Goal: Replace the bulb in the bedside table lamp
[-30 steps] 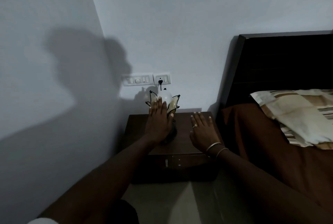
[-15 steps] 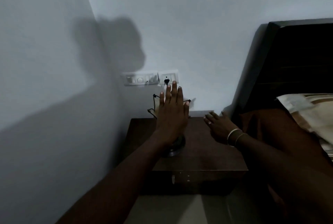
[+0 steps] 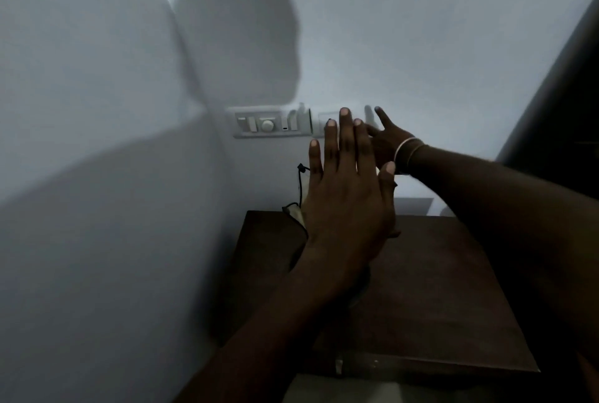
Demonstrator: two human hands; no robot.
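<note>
My left hand (image 3: 348, 195) is held flat with its fingers spread, in front of the bedside lamp, and hides nearly all of it. Only the left edge of the lamp's wire-framed shade (image 3: 296, 205) and part of its dark base (image 3: 359, 289) show. The bulb is hidden. My right hand (image 3: 385, 140), with two bangles on the wrist, reaches up to the wall socket plate (image 3: 319, 125) behind my left fingers, fingers apart. I cannot tell whether it touches the plug. The lamp stands on the dark wooden bedside table (image 3: 437, 289).
A white switch panel (image 3: 267, 124) with a round dial sits on the wall just left of the socket. The room corner lies at the left. The dark headboard (image 3: 564, 104) rises at the right edge. The table's drawer front (image 3: 405, 365) faces me.
The view has moved closer to the wall. My right hand has risen from the tabletop to the socket. My left hand has stayed spread in front of the lamp.
</note>
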